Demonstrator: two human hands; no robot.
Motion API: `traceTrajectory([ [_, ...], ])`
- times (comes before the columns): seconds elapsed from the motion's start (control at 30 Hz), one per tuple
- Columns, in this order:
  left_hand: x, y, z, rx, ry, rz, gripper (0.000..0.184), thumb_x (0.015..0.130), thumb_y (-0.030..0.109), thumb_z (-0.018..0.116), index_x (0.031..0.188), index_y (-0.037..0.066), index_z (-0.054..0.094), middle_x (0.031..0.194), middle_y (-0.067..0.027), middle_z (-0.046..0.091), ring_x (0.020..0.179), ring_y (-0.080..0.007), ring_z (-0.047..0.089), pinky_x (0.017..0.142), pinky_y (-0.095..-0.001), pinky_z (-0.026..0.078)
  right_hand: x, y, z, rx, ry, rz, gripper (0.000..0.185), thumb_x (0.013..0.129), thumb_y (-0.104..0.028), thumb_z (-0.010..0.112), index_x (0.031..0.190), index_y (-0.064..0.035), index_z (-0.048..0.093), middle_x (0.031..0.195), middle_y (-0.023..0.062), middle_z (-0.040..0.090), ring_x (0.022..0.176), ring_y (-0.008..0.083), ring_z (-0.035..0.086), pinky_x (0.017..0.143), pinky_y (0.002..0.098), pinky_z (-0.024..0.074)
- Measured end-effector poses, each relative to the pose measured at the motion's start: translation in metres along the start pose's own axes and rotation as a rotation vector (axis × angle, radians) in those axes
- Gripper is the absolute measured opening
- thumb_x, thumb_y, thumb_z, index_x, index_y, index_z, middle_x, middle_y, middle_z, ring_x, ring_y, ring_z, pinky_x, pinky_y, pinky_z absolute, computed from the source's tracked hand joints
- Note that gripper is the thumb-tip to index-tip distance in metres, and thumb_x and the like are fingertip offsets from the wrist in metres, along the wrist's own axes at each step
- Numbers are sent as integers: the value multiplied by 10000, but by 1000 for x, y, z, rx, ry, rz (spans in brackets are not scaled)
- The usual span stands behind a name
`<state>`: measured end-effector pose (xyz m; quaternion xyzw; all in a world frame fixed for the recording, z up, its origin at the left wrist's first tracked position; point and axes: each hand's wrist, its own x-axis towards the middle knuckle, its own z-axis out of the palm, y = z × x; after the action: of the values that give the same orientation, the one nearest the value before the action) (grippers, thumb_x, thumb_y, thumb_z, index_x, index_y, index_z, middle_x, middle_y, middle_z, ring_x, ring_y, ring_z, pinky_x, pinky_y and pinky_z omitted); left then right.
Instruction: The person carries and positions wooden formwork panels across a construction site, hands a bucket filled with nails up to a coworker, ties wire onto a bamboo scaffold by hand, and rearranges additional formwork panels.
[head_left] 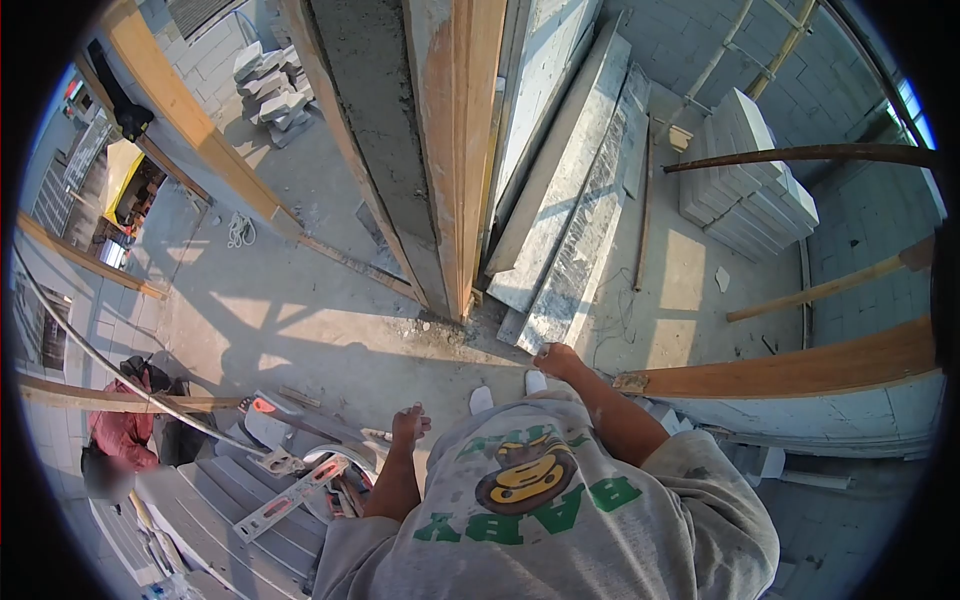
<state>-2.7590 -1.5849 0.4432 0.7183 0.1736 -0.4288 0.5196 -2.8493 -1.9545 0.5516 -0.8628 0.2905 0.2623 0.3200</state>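
My left hand (411, 424) is held low beside my body with its fingers loosely bent and apart, holding nothing. Left of it lie a red-and-grey spirit level (290, 498) and other tools on stacked grey blocks (225, 500). My right hand (556, 361) is closed in front of me, and nothing shows in it. From this viewpoint it overlaps the lower end of a long silvery panel (580, 265); contact cannot be told. A concrete column with wooden boards (455, 150) stands upright ahead.
A crouching person in red (122, 435) is at the left. White blocks (745, 185) are stacked at the right, more blocks (272, 90) at the back left. Wooden beams (800, 365) cross the right side. Loose cord (241, 230) and rubble (440, 335) lie on the floor.
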Motion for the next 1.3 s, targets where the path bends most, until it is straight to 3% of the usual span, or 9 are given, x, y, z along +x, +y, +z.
traceTrajectory([
  [0.07, 2, 2, 3, 25, 38, 19, 402, 853, 420, 541, 929, 26, 572, 728, -88, 624, 578, -170, 598, 458, -289, 405, 11, 15, 8, 86, -20, 11, 421, 800, -384, 486, 1017, -54, 632, 1054, 213, 604, 1022, 360, 561, 887, 416, 443],
  [0.17, 9, -1, 0, 27, 90, 62, 387, 844, 395, 554, 931, 19, 579, 726, -88, 624, 595, -197, 600, 497, -323, 433, 18, 20, 12, 174, 95, 49, 298, 775, -325, 598, 856, -43, 646, 680, 58, 646, 581, 159, 623, 591, 289, 499],
  [0.27, 48, -6, -6, 238, 186, 272, 389, 825, 367, 580, 966, 4, 579, 745, -108, 629, 648, -266, 605, 603, -369, 468, 8, 3, -6, 315, -25, 109, 370, 779, -351, 558, 941, -31, 652, 890, 180, 655, 809, 281, 652, 751, 361, 509],
  [0.43, -15, 111, 42, 390, 374, 648, 472, 783, 338, 646, 1074, -21, 549, 988, -207, 599, 917, -334, 578, 809, -387, 451, 34, 1, -2, 751, -109, 184, 306, 793, -289, 600, 927, -18, 651, 807, 135, 656, 653, 210, 650, 587, 333, 515],
  [0.67, -101, 280, 128, 356, 510, 1224, 780, 780, 336, 659, 1343, -20, 253, 1336, -244, 298, 1248, -391, 277, 1021, -469, 259, 62, -47, -50, 966, -71, -7, 379, 810, -325, 602, 990, 8, 619, 843, 148, 648, 656, 221, 629, 583, 329, 515],
  [0.9, -157, 390, 152, 259, 720, 1507, 822, 838, 332, 587, 1392, -38, 106, 1420, -234, 147, 1309, -351, 194, 1084, -437, 120, 118, -5, -69, 1073, -75, 106, 390, 816, -331, 600, 990, 18, 614, 832, 150, 644, 661, 224, 626, 574, 333, 514],
  [1.13, -119, 443, 178, 109, 1022, 1464, 923, 861, 390, 560, 1389, -26, -73, 1341, -276, 206, 1212, -308, 330, 952, -405, 378, 230, 53, -34, 993, -132, 329, 394, 823, -353, 602, 960, 16, 616, 802, 155, 646, 673, 234, 626, 570, 355, 507],
  [1.2, -110, 435, 167, 96, 1069, 1454, 794, 895, 393, 507, 1369, -46, 45, 1278, -267, 301, 1138, -290, 413, 885, -381, 437, 307, 83, 42, 487, 106, 100, 468, 803, -406, 614, 969, 32, 599, 834, 190, 645, 731, 286, 635, 620, 373, 505],
  [1.3, -101, 438, 172, 56, 1266, 1494, 652, 927, 415, 438, 1296, -79, 226, 1195, -253, 413, 1039, -258, 501, 800, -359, 492, 329, 61, 11, 519, 193, 264, 588, 764, -482, 622, 987, 59, 569, 902, 246, 630, 850, 362, 622, 719, 398, 491],
])
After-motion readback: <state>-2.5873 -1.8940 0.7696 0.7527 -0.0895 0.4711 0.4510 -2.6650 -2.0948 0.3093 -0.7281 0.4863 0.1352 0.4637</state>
